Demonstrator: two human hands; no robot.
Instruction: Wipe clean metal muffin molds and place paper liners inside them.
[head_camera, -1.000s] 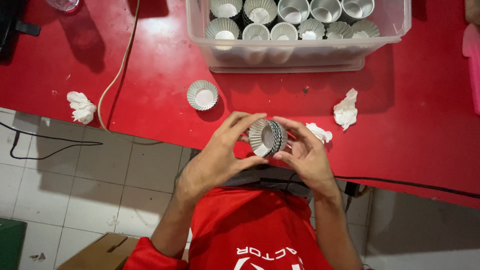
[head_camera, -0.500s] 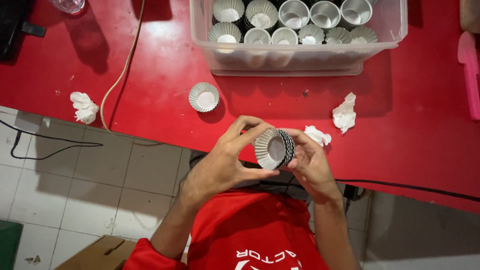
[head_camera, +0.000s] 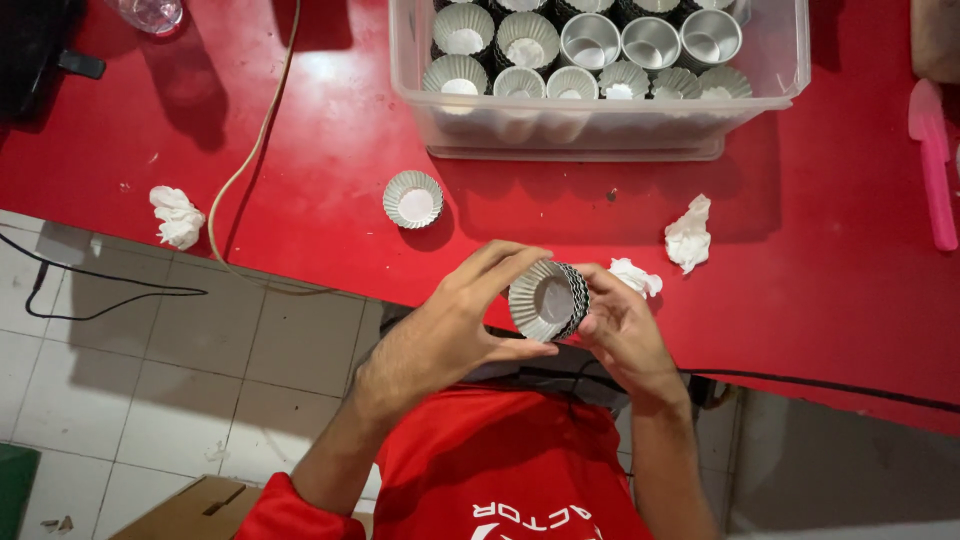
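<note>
At near tabletop (head_camera: 300, 190) edge: left hand (head_camera: 450, 325) and right hand (head_camera: 620, 330) both closed around stack of fluted tins (head_camera: 548, 300), held sideways.

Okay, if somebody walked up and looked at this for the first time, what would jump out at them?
First, the small stack of fluted metal cups held on its side between the left hand and right hand, just over the near edge of the bright red table. Next, the clear plastic tub at the far side, packed with more such cups. One lone fluted cup sits on the table left of the hands.
</note>
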